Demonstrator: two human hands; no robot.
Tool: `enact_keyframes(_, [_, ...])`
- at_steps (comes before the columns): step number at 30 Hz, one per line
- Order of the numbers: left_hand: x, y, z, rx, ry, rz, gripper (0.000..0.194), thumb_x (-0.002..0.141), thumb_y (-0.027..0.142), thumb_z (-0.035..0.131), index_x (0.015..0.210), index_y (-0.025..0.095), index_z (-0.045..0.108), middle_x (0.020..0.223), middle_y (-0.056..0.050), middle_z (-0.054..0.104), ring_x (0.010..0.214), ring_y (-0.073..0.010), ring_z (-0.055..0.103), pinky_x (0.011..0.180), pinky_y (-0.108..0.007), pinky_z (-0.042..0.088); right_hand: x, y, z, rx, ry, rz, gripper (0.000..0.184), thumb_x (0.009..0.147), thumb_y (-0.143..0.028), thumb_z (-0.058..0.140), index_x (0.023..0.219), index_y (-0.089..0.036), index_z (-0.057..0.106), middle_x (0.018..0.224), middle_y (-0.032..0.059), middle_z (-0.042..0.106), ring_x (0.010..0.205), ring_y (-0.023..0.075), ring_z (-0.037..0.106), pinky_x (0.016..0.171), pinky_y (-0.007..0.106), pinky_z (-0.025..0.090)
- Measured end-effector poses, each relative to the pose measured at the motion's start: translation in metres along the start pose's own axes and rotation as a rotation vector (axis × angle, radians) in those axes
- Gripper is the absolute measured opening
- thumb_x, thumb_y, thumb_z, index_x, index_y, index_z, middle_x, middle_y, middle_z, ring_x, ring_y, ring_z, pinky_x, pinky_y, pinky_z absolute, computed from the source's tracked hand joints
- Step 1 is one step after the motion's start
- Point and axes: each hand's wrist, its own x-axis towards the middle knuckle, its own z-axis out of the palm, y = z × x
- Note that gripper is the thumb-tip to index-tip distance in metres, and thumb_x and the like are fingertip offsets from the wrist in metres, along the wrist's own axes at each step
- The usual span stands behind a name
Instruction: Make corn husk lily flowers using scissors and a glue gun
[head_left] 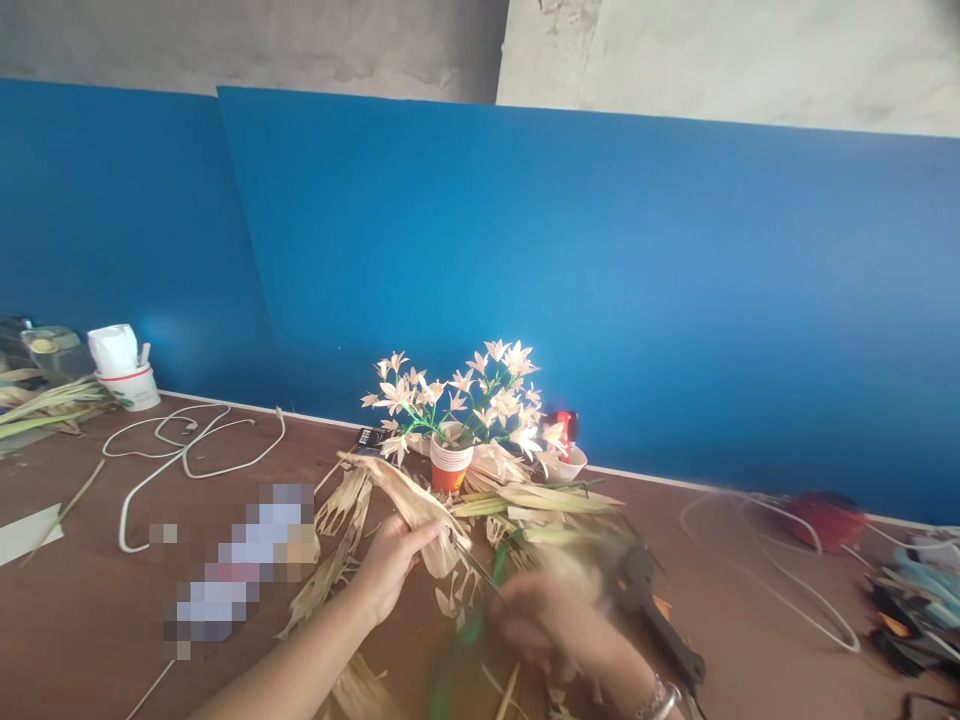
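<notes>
My left hand [390, 565] pinches a pale dried corn husk [409, 490], whose long end points up and left. Close by on the right, my right hand [544, 620] is smeared by motion, with a bracelet at its wrist. A thin dark pointed tool [480, 573] runs from its fingers to the husk's lower edge; its exact kind is unclear. Blurred green strip [469, 630] hangs below, between the hands. Behind them, husk flowers [502, 400] on green stems stand in a stack of paper cups [451, 465]. Cut husk scraps [450, 600] lie beneath the left hand.
A black glue gun [656, 610] lies right of my right hand. More husks [559, 497] spread behind it. White cables [180, 450] loop on the left, near a white tub [131, 385]. A red object [825, 520] sits far right. A blue partition [562, 250] backs the table.
</notes>
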Motion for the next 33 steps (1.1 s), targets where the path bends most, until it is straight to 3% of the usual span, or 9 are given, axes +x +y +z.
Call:
enact_keyframes(6, [0.001,-0.002,0.001,0.07,0.225,0.052,0.037,0.059,0.042,0.077,0.082,0.015,0.065,0.075,-0.005,0.072,0.072,-0.0216,0.066,0.063,-0.028,0.047,0.005,0.004,0.0,-0.027,0.003,0.022,0.03,0.068,-0.04,0.067,0.083,-0.014,0.063,0.045,-0.0075,0.051,0.033,0.0041,0.043,0.03,0.013,0.031])
enact_keyframes(17, [-0.012,0.008,0.012,-0.067,-0.006,-0.094,0.037,0.05,0.02,0.082,0.082,0.015,0.064,0.072,-0.002,0.071,0.074,-0.0202,0.066,0.07,-0.029,0.049,0.008,0.011,0.001,0.027,0.044,-0.033,0.038,0.065,-0.046,0.07,0.085,-0.014,0.064,0.049,-0.0052,0.055,0.034,0.0041,0.044,0.031,0.013,0.032])
enact_keyframes(21, [-0.007,0.001,0.008,-0.071,0.042,-0.029,0.027,0.054,0.022,0.081,0.075,0.012,0.067,0.068,-0.004,0.071,0.068,-0.0194,0.065,0.07,-0.03,0.049,0.006,0.007,0.002,0.03,0.003,-0.027,0.036,0.063,-0.043,0.071,0.084,-0.014,0.064,0.049,-0.0051,0.056,0.036,0.005,0.046,0.031,0.013,0.032])
enact_keyframes(27, [-0.002,-0.004,0.004,-0.125,0.175,0.097,0.027,0.057,0.023,0.08,0.079,0.012,0.069,0.076,-0.005,0.074,0.076,-0.0196,0.067,0.071,-0.027,0.049,0.005,0.0,0.007,0.085,-0.001,-0.024,0.036,0.062,-0.043,0.071,0.082,-0.014,0.062,0.048,-0.0065,0.052,0.038,0.0054,0.046,0.032,0.013,0.034])
enact_keyframes(33, [-0.008,-0.003,0.012,-0.099,0.18,0.065,0.03,0.055,0.025,0.081,0.079,0.011,0.068,0.077,-0.006,0.074,0.074,-0.0213,0.068,0.071,-0.03,0.05,0.008,0.002,0.013,0.118,-0.005,-0.097,0.036,0.062,-0.042,0.072,0.082,-0.014,0.063,0.051,-0.0066,0.05,0.041,0.0055,0.046,0.034,0.014,0.035])
